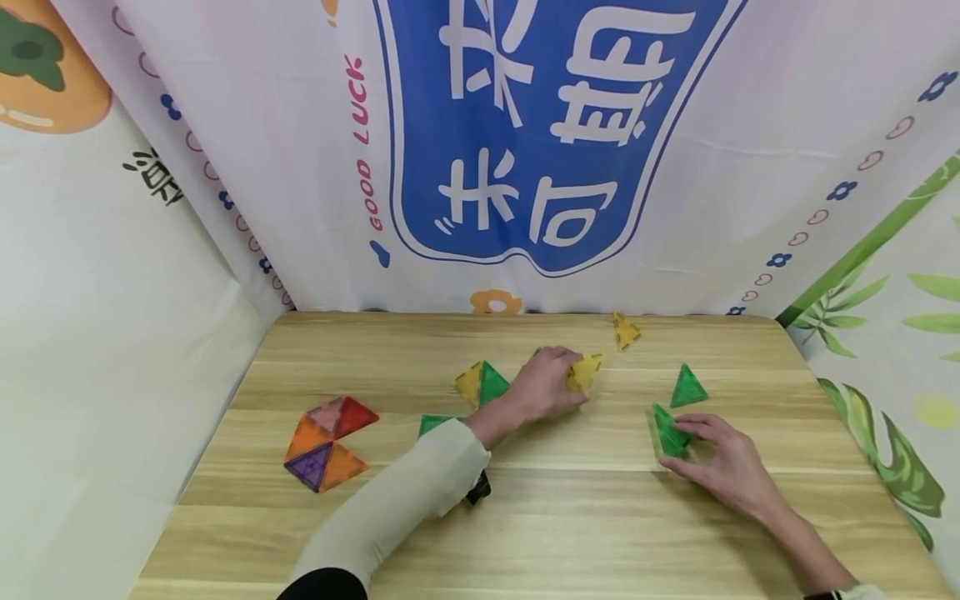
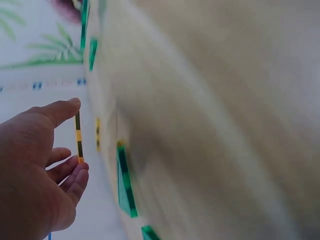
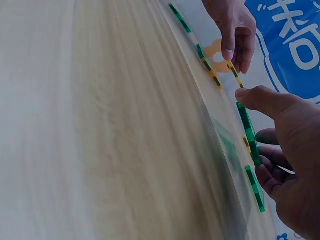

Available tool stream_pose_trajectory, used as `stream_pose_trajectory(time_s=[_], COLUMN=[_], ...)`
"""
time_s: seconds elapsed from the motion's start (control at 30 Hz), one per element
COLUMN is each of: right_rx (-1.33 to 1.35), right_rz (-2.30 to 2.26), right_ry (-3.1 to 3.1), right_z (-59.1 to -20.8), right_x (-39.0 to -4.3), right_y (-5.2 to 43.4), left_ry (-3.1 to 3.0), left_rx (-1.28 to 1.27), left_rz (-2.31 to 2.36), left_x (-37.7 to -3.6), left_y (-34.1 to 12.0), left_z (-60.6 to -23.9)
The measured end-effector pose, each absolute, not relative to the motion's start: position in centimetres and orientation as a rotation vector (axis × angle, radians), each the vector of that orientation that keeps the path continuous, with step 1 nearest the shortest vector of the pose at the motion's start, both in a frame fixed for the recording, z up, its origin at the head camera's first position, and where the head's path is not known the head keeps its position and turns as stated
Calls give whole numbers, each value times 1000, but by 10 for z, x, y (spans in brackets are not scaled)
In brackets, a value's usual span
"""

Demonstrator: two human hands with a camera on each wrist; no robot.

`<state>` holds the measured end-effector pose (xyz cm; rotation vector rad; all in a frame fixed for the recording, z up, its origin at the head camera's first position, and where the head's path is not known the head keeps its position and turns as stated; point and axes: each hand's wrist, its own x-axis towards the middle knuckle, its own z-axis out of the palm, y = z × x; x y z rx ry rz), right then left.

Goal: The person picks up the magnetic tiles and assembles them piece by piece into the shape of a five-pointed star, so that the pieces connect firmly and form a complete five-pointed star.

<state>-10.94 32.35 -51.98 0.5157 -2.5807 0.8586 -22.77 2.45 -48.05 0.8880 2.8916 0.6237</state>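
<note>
My left hand [image 1: 542, 385] pinches a translucent yellow triangle tile [image 1: 587, 372] at the middle of the table. In the left wrist view that yellow tile [image 2: 78, 135] shows edge-on between thumb and fingertips. My right hand [image 1: 723, 462] grips a green triangle tile [image 1: 667, 432] by its edges, tilted close over the wood. The right wrist view has this green tile [image 3: 246, 127] between thumb and fingers. Just behind it lies another green triangle tile [image 1: 688, 387]. A smaller yellow tile [image 1: 626, 332] lies near the table's back edge.
Left of my left hand lie a yellow tile [image 1: 468, 384] joined to a green tile [image 1: 491, 383]. Another green tile [image 1: 435, 423] is partly behind the left sleeve. Further left, red [image 1: 354, 415], pink, orange and purple [image 1: 309, 465] triangles form a fan. A printed curtain [image 1: 300, 167] borders the wooden table.
</note>
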Motion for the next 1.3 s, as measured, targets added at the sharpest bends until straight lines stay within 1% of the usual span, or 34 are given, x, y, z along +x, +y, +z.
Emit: stream_pose_trajectory(time_s=[0.17, 0.37, 0.6, 0.93, 1.3], right_rx=[470, 413, 404, 339, 449], right_rz=[901, 869, 831, 856, 810], right_ry=[-2642, -2764, -2772, -2759, -2680], right_z=[-520, -523, -525, -526, -528], right_x=[-106, -97, -93, -89, -87], right_y=[308, 292, 274, 259, 255], left_ry=[2824, 2763, 2762, 2779, 2796], left_rx=[1022, 1060, 1137, 1166, 1172], left_rz=[521, 449, 346, 270, 265], left_x=[-205, -184, -166, -157, -155], left_y=[22, 20, 22, 27, 30], left_z=[-483, -487, -493, -495, -497])
